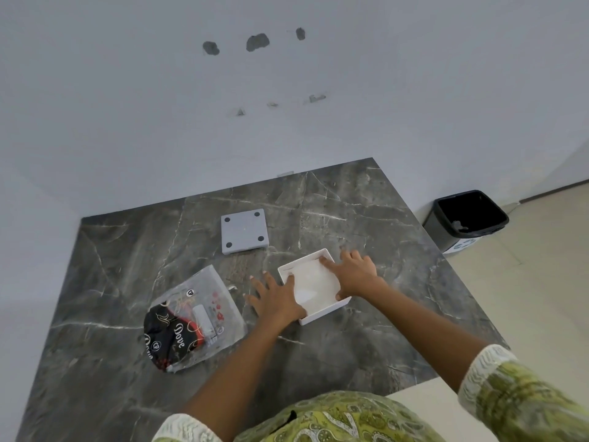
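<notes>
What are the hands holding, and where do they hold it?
The white box. The left hand is at its left wall, thumb over the rim; the right hand is at its right wall. Fingers spread, not curled.

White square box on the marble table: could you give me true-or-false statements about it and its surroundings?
The left hand and the right hand both touch the white square open box. True.
The grey square plate with four dark dots lies inside the box. False: it lies apart, farther back on the dark marble table.
The clear plastic bag holding a black Dove packet lies left of the box. True.
The black bin stands on the table. False: it stands on the floor, at the right.
</notes>
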